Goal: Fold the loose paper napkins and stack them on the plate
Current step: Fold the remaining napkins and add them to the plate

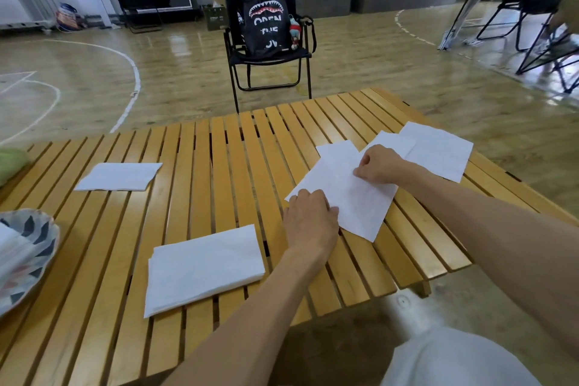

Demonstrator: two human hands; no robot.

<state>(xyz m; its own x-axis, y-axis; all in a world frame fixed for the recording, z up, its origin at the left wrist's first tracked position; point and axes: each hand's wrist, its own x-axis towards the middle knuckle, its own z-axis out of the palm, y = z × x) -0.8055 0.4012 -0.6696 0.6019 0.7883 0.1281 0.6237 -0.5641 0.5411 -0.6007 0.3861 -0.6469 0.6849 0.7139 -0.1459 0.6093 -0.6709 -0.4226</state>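
A white paper napkin (347, 194) lies on the slatted wooden table (219, 166) at the right. My left hand (310, 219) presses on its near left corner. My right hand (379, 166) pinches its far right edge. Two more loose napkins lie behind, one (388, 141) partly under my right hand and one (438, 150) at the table's right edge. A folded napkin (203, 266) rests near the front, another (120, 175) farther left. The patterned plate (40, 247) at the left edge holds white napkins (9, 247).
A black folding chair (269, 72) with a black shark-print bag (266, 22) stands beyond the table. A green object (12, 163) sits at the table's far left. More chairs (539, 9) stand at the right. My knee in light cloth (454, 357) is below the table's front.
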